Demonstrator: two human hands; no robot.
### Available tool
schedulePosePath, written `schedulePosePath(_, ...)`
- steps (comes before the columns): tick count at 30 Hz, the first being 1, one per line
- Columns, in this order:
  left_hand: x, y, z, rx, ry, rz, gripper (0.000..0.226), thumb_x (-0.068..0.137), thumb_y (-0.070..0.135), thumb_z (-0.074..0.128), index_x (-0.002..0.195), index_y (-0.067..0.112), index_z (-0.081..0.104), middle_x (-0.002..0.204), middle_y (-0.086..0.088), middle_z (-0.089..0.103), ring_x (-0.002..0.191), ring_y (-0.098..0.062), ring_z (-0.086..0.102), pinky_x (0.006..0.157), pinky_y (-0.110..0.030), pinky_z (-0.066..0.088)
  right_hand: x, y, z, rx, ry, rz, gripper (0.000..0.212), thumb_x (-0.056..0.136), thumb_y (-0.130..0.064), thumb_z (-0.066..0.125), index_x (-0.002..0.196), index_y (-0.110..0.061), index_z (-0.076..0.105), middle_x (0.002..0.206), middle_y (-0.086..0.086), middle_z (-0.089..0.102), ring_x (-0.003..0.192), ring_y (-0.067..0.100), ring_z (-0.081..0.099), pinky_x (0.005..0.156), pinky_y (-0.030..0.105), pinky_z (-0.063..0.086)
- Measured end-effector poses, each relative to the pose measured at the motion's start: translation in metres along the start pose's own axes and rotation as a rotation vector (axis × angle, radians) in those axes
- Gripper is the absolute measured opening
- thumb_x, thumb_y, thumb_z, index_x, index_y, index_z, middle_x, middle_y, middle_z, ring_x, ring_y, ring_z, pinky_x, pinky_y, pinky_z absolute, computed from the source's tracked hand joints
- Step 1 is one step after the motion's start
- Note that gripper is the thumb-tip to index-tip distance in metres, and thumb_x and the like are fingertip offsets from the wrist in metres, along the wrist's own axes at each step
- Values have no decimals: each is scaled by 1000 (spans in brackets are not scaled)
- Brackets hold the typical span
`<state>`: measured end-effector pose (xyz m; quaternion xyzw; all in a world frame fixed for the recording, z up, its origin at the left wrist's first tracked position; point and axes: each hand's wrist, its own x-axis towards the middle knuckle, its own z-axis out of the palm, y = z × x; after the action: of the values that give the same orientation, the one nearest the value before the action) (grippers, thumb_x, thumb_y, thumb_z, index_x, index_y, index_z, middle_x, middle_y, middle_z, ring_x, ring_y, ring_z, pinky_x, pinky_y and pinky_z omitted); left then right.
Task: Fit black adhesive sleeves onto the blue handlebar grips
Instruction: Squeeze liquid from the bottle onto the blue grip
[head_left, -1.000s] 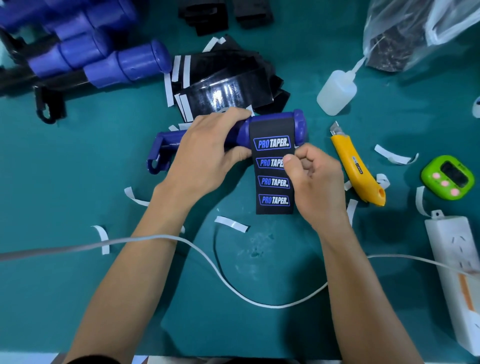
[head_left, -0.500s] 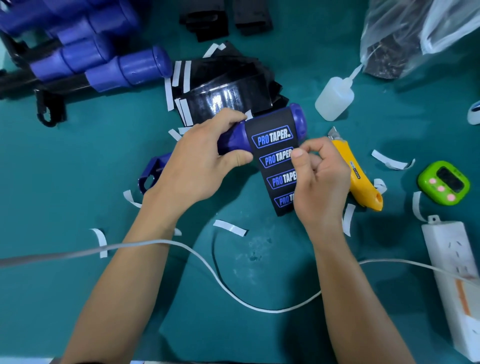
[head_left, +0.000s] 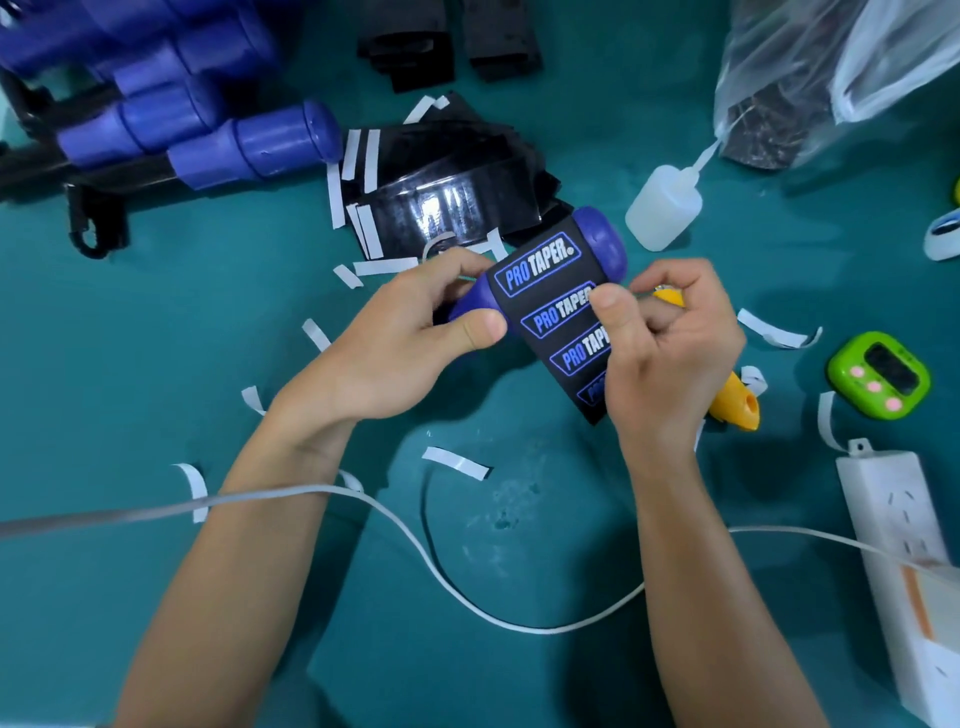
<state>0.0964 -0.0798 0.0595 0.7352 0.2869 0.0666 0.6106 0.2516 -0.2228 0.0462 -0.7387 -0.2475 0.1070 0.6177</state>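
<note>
My left hand (head_left: 400, 348) grips a blue handlebar grip (head_left: 602, 244) around its middle, holding it tilted with its rounded end up to the right. A black adhesive sleeve (head_left: 545, 291) printed "PRO TAPER" lies over the grip's end section and hangs down from it. My right hand (head_left: 670, 353) pinches the sleeve's right edge between thumb and fingers. More blue grips (head_left: 249, 145) on black bars lie at the upper left. A pile of black sleeves (head_left: 447, 192) sits behind the held grip.
A yellow utility knife (head_left: 732, 400) lies partly under my right hand. A white squeeze bottle (head_left: 662, 208), a plastic bag (head_left: 810, 67), a green timer (head_left: 878, 374) and a white power strip (head_left: 904, 561) with its cable (head_left: 415, 545) are around. White backing strips (head_left: 457, 462) litter the teal mat.
The grip has been lifted and tilted so its end points up to the right. My right hand has slid up the sleeve's right edge.
</note>
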Motion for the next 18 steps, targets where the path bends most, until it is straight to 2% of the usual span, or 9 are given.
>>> schedulePosePath(1,-1,0,1,-32,-19,-10,47,94,48,61,126,14,61,110,-7,76,98,-38,68,90,-53,55,3,-4,1,41,-8,17,23,85,-27,72,83,-35,51,43,-6,45,44,7,28,49,19,29)
schedulePosePath(3,-1,0,7,-133,-73,-14,39,102,42,52,124,12,63,99,0,75,83,-25,68,75,-35,54,10,-12,4,116,-32,47,20,82,-26,73,85,-37,56,44,7,47,42,18,31,45,25,27)
schedulePosePath(4,-1,0,11,-192,-102,-12,35,106,39,48,120,12,65,94,4,74,78,-18,66,73,-27,52,15,-15,5,132,-55,50,20,81,-27,75,87,-38,60,47,15,49,42,29,34,44,28,28)
schedulePosePath(5,-1,1,16,-257,-133,-16,36,107,43,46,113,14,67,91,3,72,75,-17,64,72,-24,51,21,-19,6,128,-85,43,19,81,-29,76,89,-40,63,49,21,51,42,33,37,43,30,31)
schedulePosePath(8,1,2,31,-453,-215,-28,59,98,69,50,102,12,63,84,-8,62,66,-20,53,67,-26,48,36,-26,8,54,-171,23,16,80,-40,78,94,-40,70,49,16,56,42,20,41,45,25,34)
schedulePosePath(11,2,0,42,-617,-197,-134,51,96,65,45,96,20,67,75,-8,60,59,-20,50,61,-27,46,45,-29,10,-9,-199,7,16,78,-48,78,85,-38,68,44,4,53,42,5,35,47,17,31)
schedulePosePath(13,2,0,49,-743,-199,-218,52,91,67,47,95,19,66,68,-9,58,52,-20,47,55,-27,44,47,-31,12,-35,-185,-23,18,79,-48,78,82,-37,65,40,-4,47,41,6,33,48,15,29)
schedulePosePath(15,2,2,53,-876,-242,-295,60,91,68,47,99,11,63,62,-8,53,45,-18,44,48,-26,41,47,-35,14,-75,-145,-77,22,81,-48,79,78,-31,65,43,-1,46,41,7,33,50,15,29)
schedulePosePath(18,3,4,54,-988,-340,-368,69,93,71,38,92,8,66,54,-4,49,36,-14,40,42,-22,31,48,-37,19,-202,-108,-162,38,82,-51,78,74,-15,69,50,3,46,45,9,32,53,17,30)
